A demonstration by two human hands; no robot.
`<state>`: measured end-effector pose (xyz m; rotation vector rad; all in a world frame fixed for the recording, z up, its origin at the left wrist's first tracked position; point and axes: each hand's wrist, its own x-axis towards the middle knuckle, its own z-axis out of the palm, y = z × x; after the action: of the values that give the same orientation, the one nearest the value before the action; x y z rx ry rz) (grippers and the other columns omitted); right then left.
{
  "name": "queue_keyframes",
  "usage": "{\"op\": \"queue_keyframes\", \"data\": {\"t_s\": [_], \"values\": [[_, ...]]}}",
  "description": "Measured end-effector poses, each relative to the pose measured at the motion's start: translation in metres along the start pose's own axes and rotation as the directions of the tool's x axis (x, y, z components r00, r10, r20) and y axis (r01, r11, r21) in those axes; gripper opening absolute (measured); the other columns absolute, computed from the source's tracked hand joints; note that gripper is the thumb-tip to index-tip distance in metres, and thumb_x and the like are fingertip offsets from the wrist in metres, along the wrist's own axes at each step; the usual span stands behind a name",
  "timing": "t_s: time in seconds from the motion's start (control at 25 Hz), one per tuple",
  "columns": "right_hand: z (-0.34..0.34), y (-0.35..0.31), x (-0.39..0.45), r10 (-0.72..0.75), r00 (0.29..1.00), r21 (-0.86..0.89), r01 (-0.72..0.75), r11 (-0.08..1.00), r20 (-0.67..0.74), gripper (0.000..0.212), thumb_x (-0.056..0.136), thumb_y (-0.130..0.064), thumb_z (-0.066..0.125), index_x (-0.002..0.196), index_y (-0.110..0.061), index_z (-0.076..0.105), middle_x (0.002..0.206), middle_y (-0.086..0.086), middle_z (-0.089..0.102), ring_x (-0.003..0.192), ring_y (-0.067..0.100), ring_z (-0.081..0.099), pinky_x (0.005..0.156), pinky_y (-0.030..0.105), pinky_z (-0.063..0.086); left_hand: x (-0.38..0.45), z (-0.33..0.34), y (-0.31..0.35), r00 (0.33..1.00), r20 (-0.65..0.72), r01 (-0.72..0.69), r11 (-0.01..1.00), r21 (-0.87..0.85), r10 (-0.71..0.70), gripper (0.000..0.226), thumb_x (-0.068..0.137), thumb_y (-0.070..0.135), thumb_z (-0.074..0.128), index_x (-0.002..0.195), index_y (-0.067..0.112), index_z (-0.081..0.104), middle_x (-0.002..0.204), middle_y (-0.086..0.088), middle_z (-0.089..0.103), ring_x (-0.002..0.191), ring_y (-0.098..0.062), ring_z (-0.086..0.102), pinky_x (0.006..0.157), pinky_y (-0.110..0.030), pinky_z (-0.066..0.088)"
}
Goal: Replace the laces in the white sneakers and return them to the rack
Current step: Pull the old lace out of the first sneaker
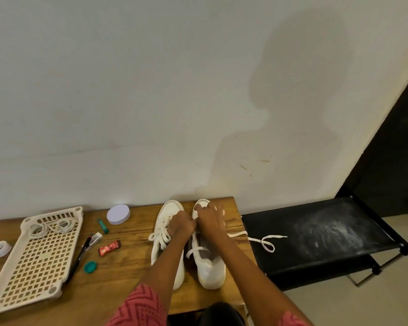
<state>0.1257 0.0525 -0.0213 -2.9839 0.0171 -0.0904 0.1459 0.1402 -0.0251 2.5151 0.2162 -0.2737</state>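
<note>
- Both hands work low on the right sneaker [210, 267]: left hand [181, 223] pinches the lace [264, 241], right hand [211, 218] fingers curled at the eyelets.
- Left sneaker [165, 234] looks laced already — this one barely begun.
- Rack [316, 234] waits alongside, lace tail trailing onto it.

Grainy wooden table [132, 267], perforated plastic tray [33, 262] (matt), dusty black rack [316, 231].

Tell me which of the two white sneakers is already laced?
The left sneaker, beside the tray: laces cross it up to a bow. The right sneaker has its lace trailing loose.
</note>
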Motion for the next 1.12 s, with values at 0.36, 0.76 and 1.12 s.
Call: {"op": "queue_keyframes", "data": {"t_s": [0.36, 0.76, 1.12], "values": [[-0.009, 0.047, -0.009, 0.597, 0.753, 0.658, -0.304, 0.689, -0.278, 0.021, 0.088, -0.009, 0.054, 0.106, -0.018, 0.061, 0.094, 0.002, 0.065, 0.099, 0.021, 0.057, 0.093, 0.034, 0.028, 0.001, 0.0, 0.001, 1.0, 0.012, 0.002, 1.0, 0.008, -0.002, 0.024, 0.088, 0.026, 0.057, 0.1, 0.011, 0.071, 0.103, -0.008, 0.07, 0.096, -0.025, 0.065, 0.076, -0.028, 0.048], [0.0, 0.008, -0.002, 0.026, 0.997, 0.226, -0.01, 0.974, -0.067, 0.04, 0.087, -0.009, 0.054, 0.126, -0.012, 0.051, 0.117, 0.009, 0.063, 0.116, 0.025, 0.049, 0.089, 0.029, 0.043, 0.005, 0.002, -0.003, 1.0, -0.001, -0.003, 1.0, 0.016, 0.003, 0.026, 0.09, 0.028, 0.055, 0.099, 0.01, 0.072, 0.102, -0.01, 0.07, 0.096, -0.027, 0.065, 0.084, -0.033, 0.053], [-0.003, 0.048, -0.007, 0.51, 0.826, 0.55, -0.318, 0.772, -0.239, 0.019, 0.087, -0.007, 0.057, 0.104, -0.012, 0.064, 0.098, 0.006, 0.067, 0.093, 0.022, 0.061, 0.078, 0.032, 0.05, 0.004, 0.003, 0.0, 1.0, 0.016, 0.011, 0.999, 0.048, -0.012, 0.025, 0.088, 0.027, 0.057, 0.101, 0.009, 0.069, 0.103, -0.009, 0.07, 0.096, -0.026, 0.065, 0.077, -0.03, 0.05]]}}
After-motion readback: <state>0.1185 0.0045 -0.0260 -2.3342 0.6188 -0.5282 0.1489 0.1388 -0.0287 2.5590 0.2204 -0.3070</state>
